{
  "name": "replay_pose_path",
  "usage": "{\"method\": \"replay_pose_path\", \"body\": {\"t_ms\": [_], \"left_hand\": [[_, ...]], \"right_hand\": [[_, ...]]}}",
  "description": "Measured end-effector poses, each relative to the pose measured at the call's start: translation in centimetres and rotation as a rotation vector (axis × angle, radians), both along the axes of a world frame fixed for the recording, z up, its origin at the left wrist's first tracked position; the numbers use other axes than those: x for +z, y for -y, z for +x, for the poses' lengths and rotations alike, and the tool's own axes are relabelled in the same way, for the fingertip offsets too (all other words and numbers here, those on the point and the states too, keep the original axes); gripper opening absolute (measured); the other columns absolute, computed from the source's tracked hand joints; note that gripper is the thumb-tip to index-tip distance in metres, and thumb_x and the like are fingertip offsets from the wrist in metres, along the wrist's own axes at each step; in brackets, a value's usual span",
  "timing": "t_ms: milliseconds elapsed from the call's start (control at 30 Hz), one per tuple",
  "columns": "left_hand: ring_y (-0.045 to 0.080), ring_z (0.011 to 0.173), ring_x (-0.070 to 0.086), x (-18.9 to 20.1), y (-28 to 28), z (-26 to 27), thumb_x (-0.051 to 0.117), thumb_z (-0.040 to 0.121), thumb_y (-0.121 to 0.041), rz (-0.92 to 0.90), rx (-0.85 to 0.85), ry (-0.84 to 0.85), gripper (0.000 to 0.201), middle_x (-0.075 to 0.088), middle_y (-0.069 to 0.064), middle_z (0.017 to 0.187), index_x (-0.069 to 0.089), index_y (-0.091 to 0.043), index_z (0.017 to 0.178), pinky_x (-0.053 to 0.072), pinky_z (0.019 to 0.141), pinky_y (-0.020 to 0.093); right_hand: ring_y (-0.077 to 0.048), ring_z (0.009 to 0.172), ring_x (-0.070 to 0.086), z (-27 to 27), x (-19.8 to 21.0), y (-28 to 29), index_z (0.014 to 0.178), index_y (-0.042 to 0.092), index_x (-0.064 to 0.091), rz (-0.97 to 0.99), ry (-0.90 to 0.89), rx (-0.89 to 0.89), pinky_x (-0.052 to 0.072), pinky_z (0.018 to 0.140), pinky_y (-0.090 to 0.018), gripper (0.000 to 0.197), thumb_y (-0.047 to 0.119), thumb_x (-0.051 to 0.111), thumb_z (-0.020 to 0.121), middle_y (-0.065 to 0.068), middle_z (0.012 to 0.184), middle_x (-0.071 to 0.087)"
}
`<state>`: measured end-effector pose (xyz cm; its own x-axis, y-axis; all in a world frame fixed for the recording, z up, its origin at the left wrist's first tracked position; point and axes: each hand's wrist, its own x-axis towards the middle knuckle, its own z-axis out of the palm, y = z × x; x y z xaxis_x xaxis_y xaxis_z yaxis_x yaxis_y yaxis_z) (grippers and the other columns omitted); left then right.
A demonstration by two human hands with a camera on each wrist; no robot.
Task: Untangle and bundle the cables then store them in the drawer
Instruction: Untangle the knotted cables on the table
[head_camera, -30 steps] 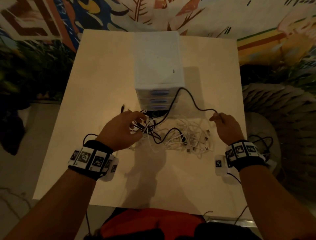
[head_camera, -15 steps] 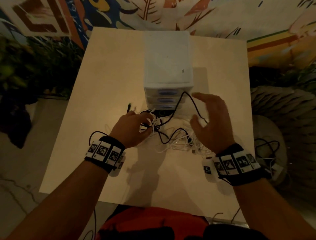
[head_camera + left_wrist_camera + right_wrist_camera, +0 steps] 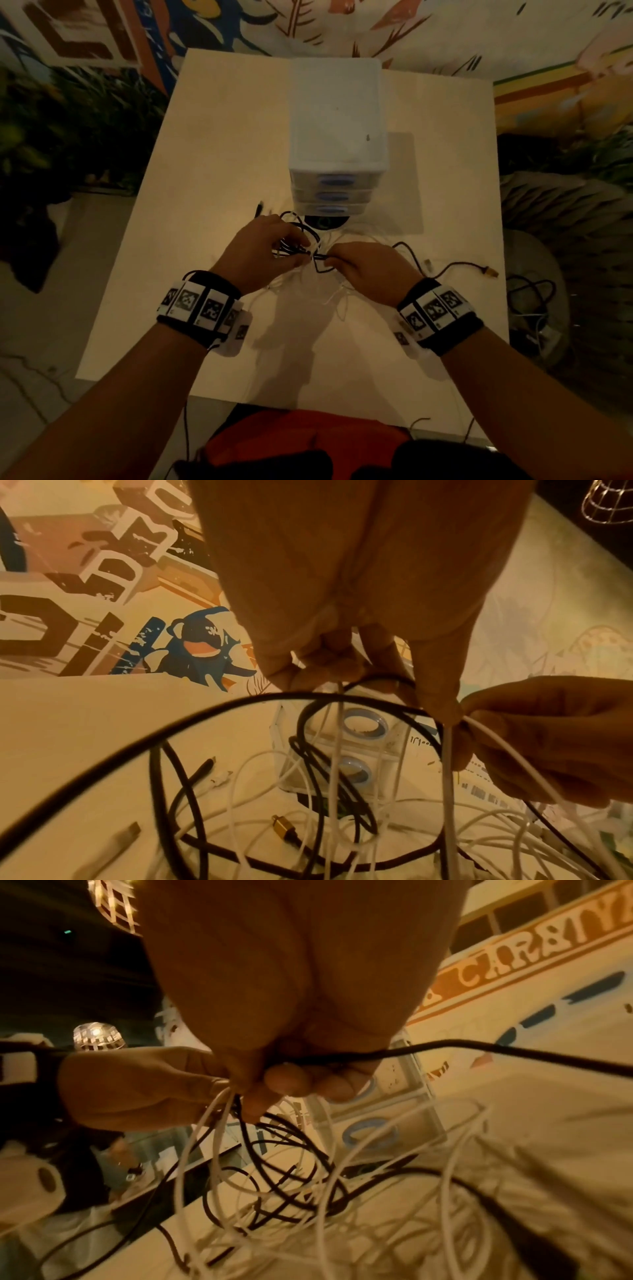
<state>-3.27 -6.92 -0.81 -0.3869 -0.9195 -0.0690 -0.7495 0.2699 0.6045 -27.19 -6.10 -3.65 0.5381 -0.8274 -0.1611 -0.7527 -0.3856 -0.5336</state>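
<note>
A tangle of black and white cables (image 3: 342,305) lies on the pale table (image 3: 212,171) in front of a white drawer unit (image 3: 337,113) with three shut drawers. My left hand (image 3: 298,253) pinches several black and white strands (image 3: 337,702) lifted from the heap. My right hand (image 3: 334,262) meets it fingertip to fingertip and grips a black cable (image 3: 514,1049). A white cable (image 3: 496,739) also runs to its fingers. The black cable (image 3: 445,269) trails right to a gold plug (image 3: 491,273). Loops hang below both hands (image 3: 219,1137).
A dark round object (image 3: 325,222) sits at the foot of the drawer unit. More cables (image 3: 534,294) lie on a round surface off the table's right edge. Plants (image 3: 68,137) stand to the left. The table's near edge (image 3: 308,404) is close to my body.
My right hand, open above the cables half a second ago, has come down and left to grip cable beside my left hand. The lifted black cable now lies on the table at the right.
</note>
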Motion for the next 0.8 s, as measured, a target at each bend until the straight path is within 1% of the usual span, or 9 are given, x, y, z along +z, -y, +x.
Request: {"method": "replay_pose_path", "body": {"t_ms": [133,233,333,400,500,600,667,733,800], "left_hand": [[0.001,0.074,0.045,0.2,0.1,-0.5,0.079,0.078,-0.047,-0.029,0.003,-0.008,0.021,0.052,-0.014,0.077,0.074,-0.029,0.089,0.032,0.066,0.012],[0.003,0.071,0.042,0.4,0.2,-1.0,0.077,0.077,-0.051,-0.085,0.004,-0.003,0.025,0.045,-0.021,0.072,0.074,-0.028,0.086,0.031,0.065,0.009],[0.008,0.071,0.047,0.7,0.1,-1.5,0.081,0.079,-0.039,-0.14,0.005,0.001,0.018,0.053,-0.015,0.072,0.077,-0.025,0.09,0.03,0.064,0.012],[0.015,0.069,0.051,0.6,0.0,-1.6,0.082,0.081,-0.03,-0.192,-0.006,0.029,0.013,0.06,-0.005,0.072,0.078,-0.021,0.09,0.03,0.061,0.016],[0.011,0.069,0.05,0.8,-0.2,-0.9,0.077,0.084,-0.04,-0.187,0.045,-0.023,0.016,0.063,-0.005,0.073,0.079,-0.026,0.092,0.037,0.06,0.022],[0.01,0.071,0.056,1.6,-0.6,-0.5,0.077,0.085,-0.04,-0.154,0.13,-0.135,0.011,0.064,-0.016,0.076,0.078,-0.031,0.092,0.05,0.066,0.035],[0.007,0.071,0.058,2.1,-0.7,-0.2,0.074,0.087,-0.041,-0.13,0.212,-0.212,0.01,0.063,-0.023,0.078,0.074,-0.032,0.09,0.051,0.068,0.03],[0.008,0.072,0.059,2.3,-0.6,0.4,0.068,0.089,-0.052,-0.115,0.23,-0.198,0.021,0.064,-0.019,0.08,0.069,-0.03,0.087,0.048,0.065,0.025],[0.01,0.07,0.058,2.2,-0.7,1.3,0.061,0.087,-0.058,-0.09,0.178,-0.137,0.029,0.065,-0.016,0.079,0.066,-0.029,0.083,0.046,0.062,0.026]], "right_hand": [[-0.021,0.092,0.062,0.9,-1.0,-0.7,0.116,0.025,0.069,0.064,0.189,-0.08,0.044,0.077,-0.032,0.027,0.039,0.049,0.105,-0.001,0.1,0.069],[-0.015,0.082,0.055,1.4,-1.2,-1.0,0.1,0.028,0.065,0.097,0.256,-0.168,0.041,0.073,-0.032,0.022,0.038,0.047,0.106,0.005,0.086,0.06],[-0.014,0.072,0.054,2.1,-0.5,-0.5,0.083,0.031,0.056,0.139,0.272,-0.252,0.039,0.064,-0.031,0.032,0.055,0.044,0.102,0.006,0.075,0.056],[-0.016,0.072,0.058,2.6,0.0,0.0,0.083,0.028,0.061,0.209,0.269,-0.279,0.045,0.066,-0.035,0.042,0.063,0.044,0.098,0.003,0.073,0.059],[-0.021,0.082,0.065,2.8,-0.3,0.9,0.091,0.027,0.068,0.342,0.395,-0.409,0.052,0.079,-0.041,0.035,0.056,0.05,0.099,-0.001,0.084,0.069],[-0.017,0.072,0.062,1.8,-1.3,1.3,0.086,0.029,0.065,0.237,0.354,-0.461,0.048,0.07,-0.034,0.02,0.047,0.064,0.094,0.004,0.076,0.065],[-0.017,0.073,0.062,1.0,-1.8,1.4,0.084,0.026,0.067,0.22,0.372,-0.501,0.049,0.07,-0.035,0.017,0.039,0.066,0.095,0.001,0.077,0.068],[-0.018,0.083,0.066,0.3,-1.9,1.6,0.087,0.021,0.074,0.26,0.429,-0.545,0.051,0.078,-0.037,0.019,0.033,0.063,0.097,-0.001,0.085,0.073],[-0.007,0.083,0.066,-0.4,-1.2,1.6,0.093,0.02,0.077,0.305,0.457,-0.535,0.049,0.079,-0.029,0.022,0.028,0.059,0.1,0.004,0.088,0.074]]}}
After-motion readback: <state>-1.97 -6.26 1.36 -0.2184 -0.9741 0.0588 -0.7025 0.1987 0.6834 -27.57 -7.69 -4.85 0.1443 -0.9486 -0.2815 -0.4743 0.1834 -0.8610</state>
